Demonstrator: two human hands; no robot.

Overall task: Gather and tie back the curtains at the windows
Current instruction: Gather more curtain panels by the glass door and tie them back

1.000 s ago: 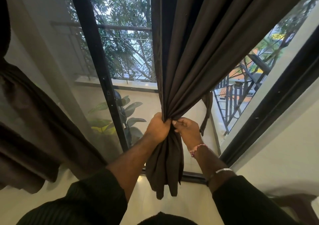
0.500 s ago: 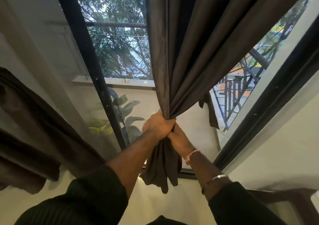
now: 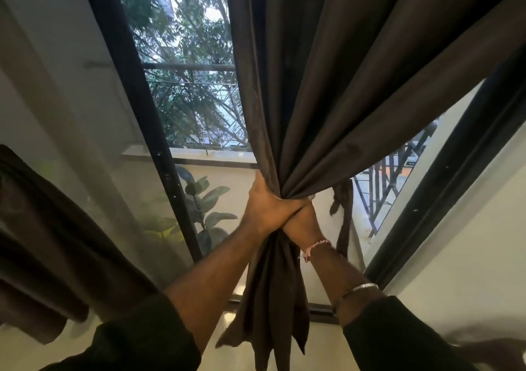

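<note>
A dark brown curtain (image 3: 336,91) hangs in front of the window and is bunched into a narrow neck at mid-height. My left hand (image 3: 266,206) grips that neck from the left, fingers wrapped round the folds. My right hand (image 3: 303,222) sits just under and behind it, also closed round the gathered cloth; its fingers are mostly hidden. The curtain's loose tail (image 3: 273,308) hangs below both hands. A narrow brown fabric strip (image 3: 344,214) dangles to the right of the hands.
A second dark curtain (image 3: 42,242) is gathered at the far left. A black window frame post (image 3: 148,131) stands left of my hands, with a potted plant (image 3: 207,208) and a balcony railing (image 3: 390,188) behind the glass. A pale wall (image 3: 469,271) is at the right.
My right hand has slid from beside my left hand to underneath it, closing on the bunch. Both hands and the gathered neck have shifted slightly up and to the right.
</note>
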